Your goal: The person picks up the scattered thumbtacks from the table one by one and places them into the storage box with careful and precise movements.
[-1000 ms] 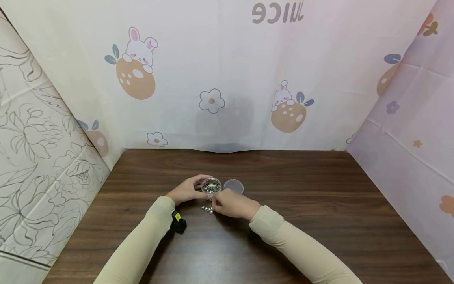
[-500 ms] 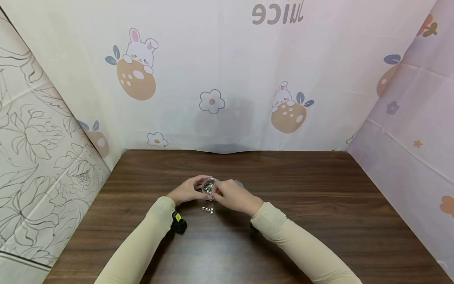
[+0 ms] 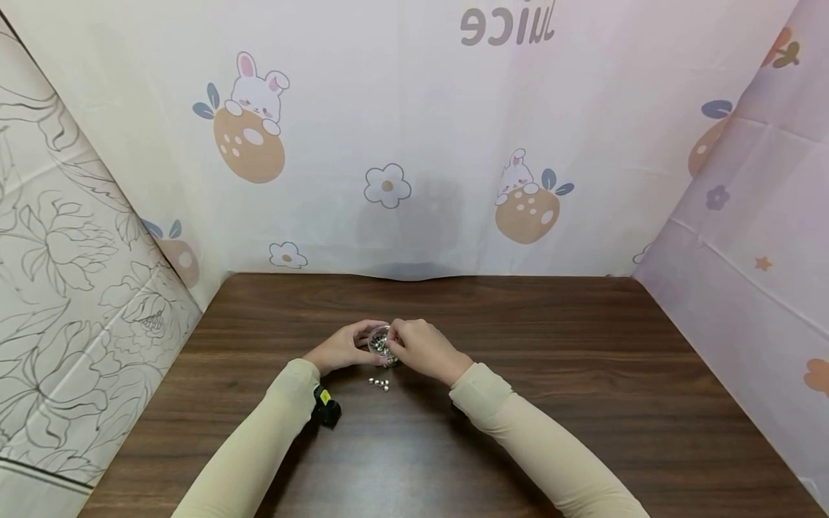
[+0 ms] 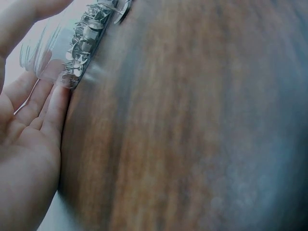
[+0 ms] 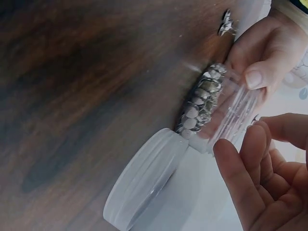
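A clear round jar (image 5: 234, 113) stands on the table, its bottom filled with silver thumbtacks (image 5: 198, 103). My left hand (image 3: 340, 347) is wrapped around the jar's side, thumb near the rim. Over the jar's open mouth, my right hand (image 3: 426, 351) pinches a small shiny thumbtack (image 5: 257, 118) between thumb and finger, most of it hidden by the fingertips. Several loose thumbtacks (image 3: 386, 385) lie on the table just in front of the jar.
The clear round lid (image 5: 144, 175) lies beside the jar in the right wrist view; the right hand covers it in the head view. A dark wooden table (image 3: 550, 345) is bordered by printed curtains (image 3: 440, 129) at the back and sides.
My right hand has risen from beside the loose thumbtacks to the jar's mouth, covering the lid in the head view. The left hand keeps its hold on the jar.
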Available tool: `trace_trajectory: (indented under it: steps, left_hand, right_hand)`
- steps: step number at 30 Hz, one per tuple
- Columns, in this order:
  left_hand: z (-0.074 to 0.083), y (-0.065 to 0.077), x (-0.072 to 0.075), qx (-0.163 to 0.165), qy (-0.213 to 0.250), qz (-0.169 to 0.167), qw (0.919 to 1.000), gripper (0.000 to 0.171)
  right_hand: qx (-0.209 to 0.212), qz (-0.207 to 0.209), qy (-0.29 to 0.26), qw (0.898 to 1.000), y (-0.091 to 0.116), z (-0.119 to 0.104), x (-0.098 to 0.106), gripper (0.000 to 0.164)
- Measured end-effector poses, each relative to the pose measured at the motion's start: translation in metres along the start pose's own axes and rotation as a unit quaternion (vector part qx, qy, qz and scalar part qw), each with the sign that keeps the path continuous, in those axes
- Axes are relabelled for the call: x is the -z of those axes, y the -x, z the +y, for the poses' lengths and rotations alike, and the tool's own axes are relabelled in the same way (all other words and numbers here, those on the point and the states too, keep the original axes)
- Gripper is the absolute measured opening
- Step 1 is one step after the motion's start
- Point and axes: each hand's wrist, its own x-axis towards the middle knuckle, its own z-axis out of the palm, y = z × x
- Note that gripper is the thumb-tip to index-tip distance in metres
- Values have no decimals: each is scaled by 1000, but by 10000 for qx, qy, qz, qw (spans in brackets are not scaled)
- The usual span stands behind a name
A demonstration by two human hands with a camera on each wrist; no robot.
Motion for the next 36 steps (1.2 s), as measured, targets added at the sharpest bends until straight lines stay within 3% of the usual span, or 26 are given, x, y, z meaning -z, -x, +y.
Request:
trace_trajectory:
  steps: [9, 22, 29, 36]
  left_hand:
    - [1, -1, 0, 9, 14, -156, 9999, 71]
    - [-2, 1, -1, -95, 129, -100, 9998, 69]
    - [-2, 1, 0, -175, 203, -160, 9995, 72]
    - [0, 1, 2, -144, 150, -208, 9996, 74]
  right_hand:
    - [-171, -131, -52, 9998, -2, 4, -4, 8]
    - [-92, -342, -104, 9993, 5, 2, -4, 8]
    - [103, -389, -25, 9992, 9, -3, -3, 6]
    - [311, -621, -276, 9972, 11, -4, -4, 7]
